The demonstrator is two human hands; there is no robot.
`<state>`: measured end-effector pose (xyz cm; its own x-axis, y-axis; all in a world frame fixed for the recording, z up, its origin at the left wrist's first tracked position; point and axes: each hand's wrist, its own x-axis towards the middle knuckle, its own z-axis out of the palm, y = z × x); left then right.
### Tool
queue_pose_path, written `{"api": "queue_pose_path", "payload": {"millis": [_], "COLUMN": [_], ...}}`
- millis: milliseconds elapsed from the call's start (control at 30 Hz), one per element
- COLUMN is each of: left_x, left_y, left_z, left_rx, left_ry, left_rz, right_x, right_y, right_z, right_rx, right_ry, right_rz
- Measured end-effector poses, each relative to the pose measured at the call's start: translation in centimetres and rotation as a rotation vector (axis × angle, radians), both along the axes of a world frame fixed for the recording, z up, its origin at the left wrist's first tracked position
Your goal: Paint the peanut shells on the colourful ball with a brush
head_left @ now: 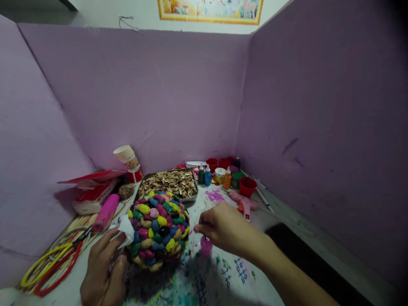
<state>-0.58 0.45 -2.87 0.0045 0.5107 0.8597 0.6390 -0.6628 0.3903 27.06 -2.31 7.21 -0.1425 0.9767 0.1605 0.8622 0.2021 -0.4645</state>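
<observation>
A round ball [161, 231] covered with peanut shells painted yellow, green, blue, pink and black stands at the front of the table. My left hand [103, 267] is at its left side, fingers closed on a crumpled white tissue [126, 229] that touches the ball. Just right of the ball, apart from it, my right hand [219, 225] is closed in a pinch. Whatever lies in those fingers is mostly hidden; only a small dark bit shows below them. Pink paint [206, 246] marks the tabletop beneath this hand.
Behind the ball sits a metal tray [191, 197] of shells. Paint bottles [208, 176], a red cup [247, 186] and a pink glue gun [244, 204] stand back right. Scissors [76, 244], a pink roll [106, 212] and stacked paper cups [127, 157] lie left. Purple walls enclose the table.
</observation>
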Motion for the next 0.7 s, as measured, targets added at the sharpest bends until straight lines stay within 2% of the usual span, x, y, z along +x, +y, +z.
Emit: {"api": "queue_pose_path", "payload": {"millis": [100,267,400,533,700], "left_x": [0.0,0.1,0.0,-0.1,-0.2], "left_y": [0.1,0.2,0.2,0.2,0.3], "left_z": [0.1,0.1,-0.2,-0.4,-0.5], "left_rx": [0.003,0.037,0.009,0.016,0.033], "left_ry": [0.007,0.018,0.007,0.003,0.021], "left_rz": [0.012,0.003,0.018,0.023,0.024], "right_x": [0.4,2.0,2.9,2.1,0.0], "right_y": [-0.7,-2.4,-3.4,-3.5,-2.7], "right_z": [0.7,2.7,3.8,3.3,1.9], "right_rx": [0.057,0.35,0.49,0.716,0.808], "right_ry": [0.026,0.173,0.368,0.607,0.74], "right_rz": [0.006,0.033,-0.003,-0.091,-0.015]}}
